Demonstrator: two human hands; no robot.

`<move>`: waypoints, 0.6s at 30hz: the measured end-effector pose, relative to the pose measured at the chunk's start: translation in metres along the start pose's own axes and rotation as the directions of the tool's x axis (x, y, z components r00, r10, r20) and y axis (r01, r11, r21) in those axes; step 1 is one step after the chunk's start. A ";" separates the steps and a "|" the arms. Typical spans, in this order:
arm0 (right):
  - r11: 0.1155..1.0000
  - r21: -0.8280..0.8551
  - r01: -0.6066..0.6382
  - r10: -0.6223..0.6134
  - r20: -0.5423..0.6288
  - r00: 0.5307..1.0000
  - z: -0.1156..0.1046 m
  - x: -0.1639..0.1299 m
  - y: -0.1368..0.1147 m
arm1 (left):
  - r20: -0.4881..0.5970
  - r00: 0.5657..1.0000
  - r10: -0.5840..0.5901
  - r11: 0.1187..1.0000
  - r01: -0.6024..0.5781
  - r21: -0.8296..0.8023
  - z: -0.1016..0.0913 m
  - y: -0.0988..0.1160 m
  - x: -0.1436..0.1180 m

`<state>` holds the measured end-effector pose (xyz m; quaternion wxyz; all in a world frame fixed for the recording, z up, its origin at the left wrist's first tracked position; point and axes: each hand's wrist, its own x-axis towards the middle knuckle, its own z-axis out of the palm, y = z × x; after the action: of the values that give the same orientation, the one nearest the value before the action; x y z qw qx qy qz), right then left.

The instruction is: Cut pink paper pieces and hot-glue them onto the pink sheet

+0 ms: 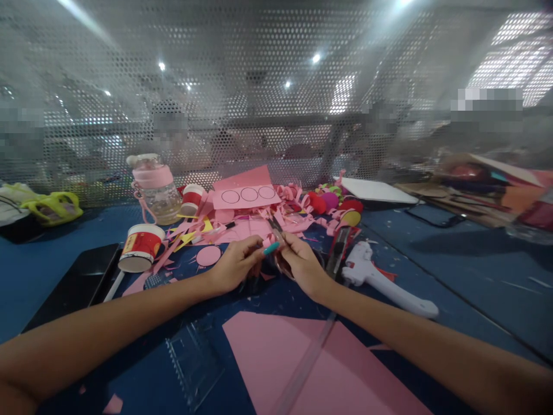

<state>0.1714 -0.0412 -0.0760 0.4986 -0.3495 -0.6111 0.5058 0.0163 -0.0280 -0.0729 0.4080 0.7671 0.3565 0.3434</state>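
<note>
— Two hands meeting mid-bench. Starting far left: yellow-green item [52,207] by the mesh, dark flat slab [78,282], red paper cup [140,248] tipped on its side, pink-capped bottle [156,187] behind it.

— And the left hand [235,266]?

— Fingers pinched on a small pink paper piece [271,239], held just above the blue bench [475,271], close to a teal sliver [272,248] — perhaps a painted nail, hard to tell. Right hand [302,266] closed around scissors [276,230], blades angled up at that same piece.

— How far along, judging by the mess?

— Partway, most likely. Pink circle [208,255] already cut and lying free near the left wrist; heaps of curled pink trimmings [298,213] behind. Pink strip [244,196] with three drawn circles not yet cut out, and large pink sheet [311,363] in the foreground looks barely used.

— Further right?

— Clear ruler [309,357] across that sheet, white glue gun [380,279] lying just right of the right wrist, coloured balls [332,202] beyond, white board [375,190], then blurred clutter.
</note>
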 end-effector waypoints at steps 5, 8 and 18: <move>0.997 -0.077 0.012 -0.016 -0.054 0.998 -0.001 0.001 0.002 | -0.010 0.999 -0.046 0.997 0.046 -0.058 0.001 0.000 0.000; 0.987 -0.158 0.023 -0.038 -0.093 0.995 -0.002 0.002 0.003 | 0.001 0.999 -0.049 0.993 0.049 -0.105 0.002 -0.002 0.000; 0.986 -0.155 0.056 -0.067 -0.065 0.996 -0.001 0.000 0.000 | 0.008 0.999 0.050 0.991 -0.049 -0.128 0.001 -0.002 -0.001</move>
<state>0.1720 -0.0408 -0.0764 0.5069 -0.3850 -0.6407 0.4293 0.0163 -0.0285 -0.0758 0.4497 0.7499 0.3122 0.3713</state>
